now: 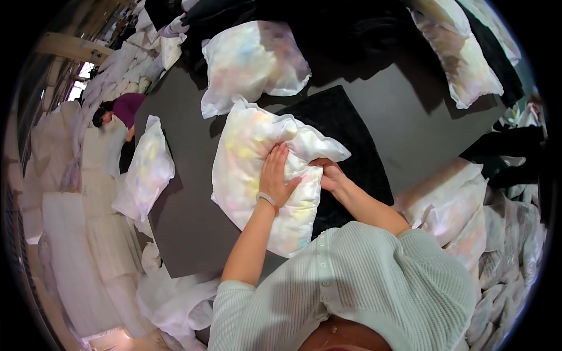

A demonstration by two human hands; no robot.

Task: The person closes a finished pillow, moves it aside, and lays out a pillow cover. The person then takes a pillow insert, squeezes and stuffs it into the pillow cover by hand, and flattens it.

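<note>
A plump white pillow [240, 158] with pale coloured filling showing through lies in front of me, partly over a flat black cloth piece [357, 146]. My left hand [276, 175] rests flat on the pillow's middle, fingers stretched out, with a pale bracelet at the wrist. At the pillow's right edge, my right hand [329, 174] is closed with its fingers bent around the white fabric. The far right corner of the pillow is folded and bunched above that hand. My right fingertips are partly hidden by the fabric.
Another stuffed pillow [252, 61] lies farther back on the dark grey table [193, 216]. More stand at the left edge [149, 167] and far right [462, 64]. White pillows [451, 205] are heaped at right. A person in purple [126, 111] bends beyond the table's left side.
</note>
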